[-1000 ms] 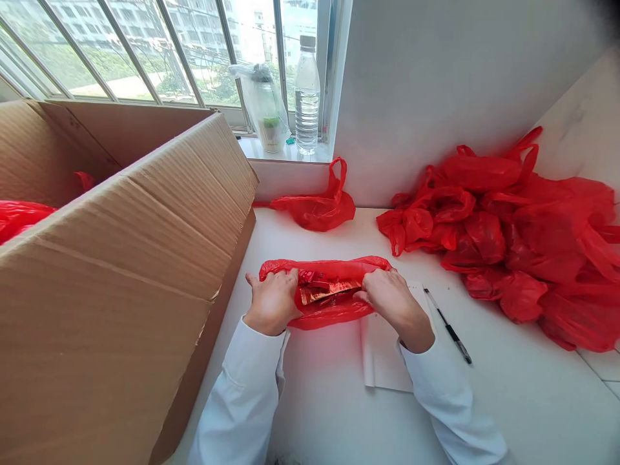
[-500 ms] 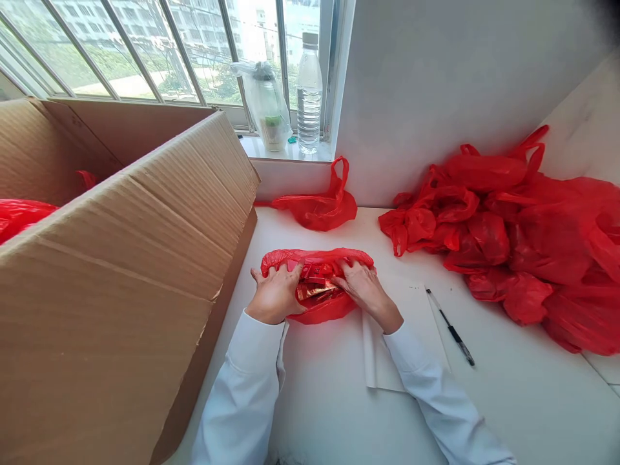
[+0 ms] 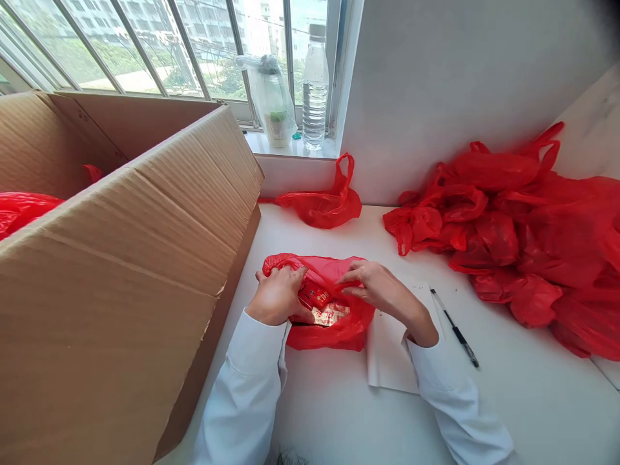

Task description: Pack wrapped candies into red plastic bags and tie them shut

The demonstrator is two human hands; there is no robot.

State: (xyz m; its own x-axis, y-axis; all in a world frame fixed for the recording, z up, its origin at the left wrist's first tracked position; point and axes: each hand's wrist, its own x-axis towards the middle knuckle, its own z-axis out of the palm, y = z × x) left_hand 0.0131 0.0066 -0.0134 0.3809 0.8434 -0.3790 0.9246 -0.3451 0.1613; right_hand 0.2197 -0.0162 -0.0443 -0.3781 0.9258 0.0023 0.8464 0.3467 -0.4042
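Observation:
A red plastic bag (image 3: 324, 336) lies on the white table with its mouth wide apart. Inside show a red packet (image 3: 317, 298) and a shiny gold-coloured packet (image 3: 332, 314). At the bag's left side, my left hand (image 3: 276, 296) grips the rim, its fingers over the back edge and its thumb reaching inside. Over the right part of the mouth is my right hand (image 3: 380, 290), fingers stretched and apart, the tips close to the thin film. Whether they touch the film is hard to see. Both hands hide parts of the bag.
On the left stands a large cardboard box (image 3: 145, 258) with red plastic inside. Red bags (image 3: 508, 219) heap at the right; another red bag (image 3: 324, 206) lies by the wall. White paper (image 3: 392, 361) and a pen (image 3: 455, 329) lie rightward. A water bottle (image 3: 314, 97) stands on the sill.
My right hand has lifted and turned off the bag's right side. The bag's front edge has come nearer to me, showing more packets. My left hand has stayed at the left rim.

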